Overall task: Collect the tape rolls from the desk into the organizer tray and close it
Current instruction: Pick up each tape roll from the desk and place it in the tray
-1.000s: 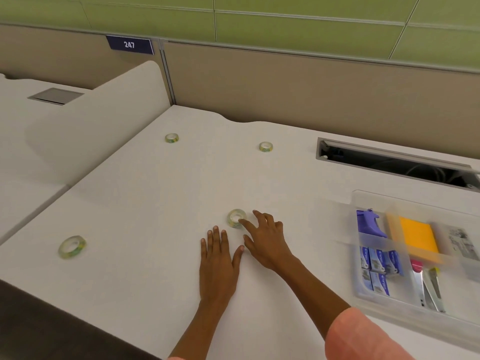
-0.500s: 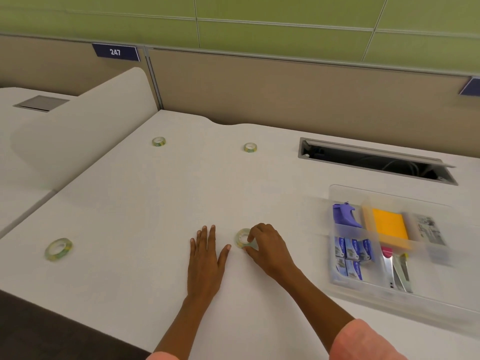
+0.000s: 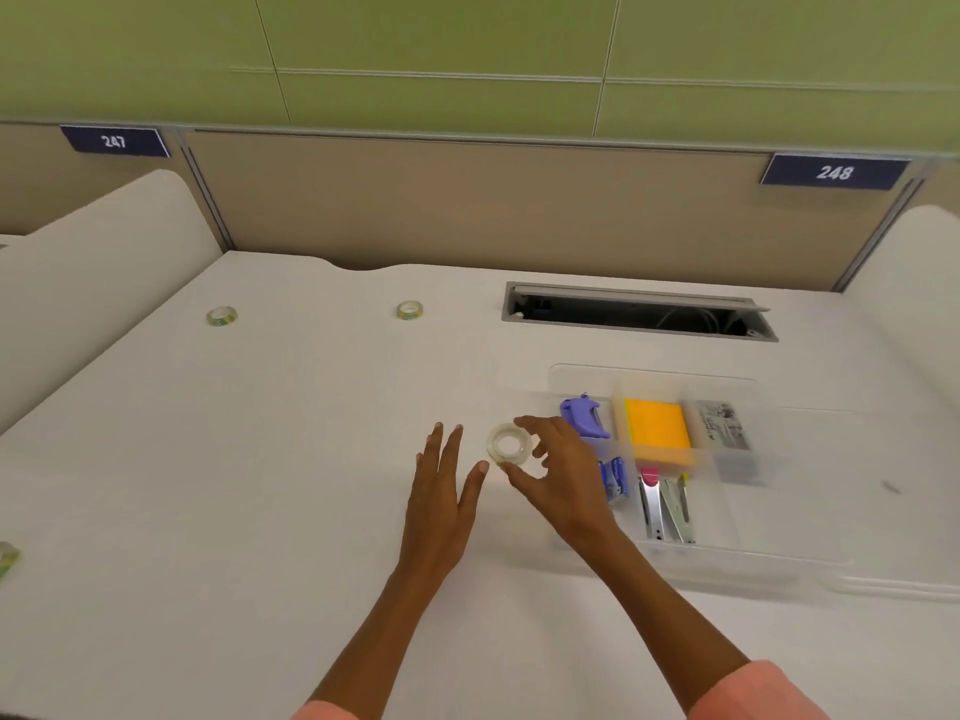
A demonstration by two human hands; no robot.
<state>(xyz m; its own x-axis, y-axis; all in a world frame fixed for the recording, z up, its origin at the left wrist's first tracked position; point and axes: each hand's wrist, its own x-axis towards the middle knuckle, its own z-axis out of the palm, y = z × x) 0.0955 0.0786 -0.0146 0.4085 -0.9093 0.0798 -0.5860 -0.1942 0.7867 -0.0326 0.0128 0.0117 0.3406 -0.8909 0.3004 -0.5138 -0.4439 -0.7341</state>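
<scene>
Now your right hand [image 3: 558,470] pinches a roll [image 3: 509,445] between thumb and fingertips, off the desk [image 3: 260,459]. Left hand [image 3: 441,504] lies open and flat just beside. Tray [image 3: 737,556], open, sits close right. First roll of collecting; next, carry it into a free compartment.

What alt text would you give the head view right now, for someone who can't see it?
The right hand holds a clear tape roll beside the open organizer tray on a white desk, while the left hand rests flat. Two more rolls lie farther back, and one sits at the left edge.
</scene>
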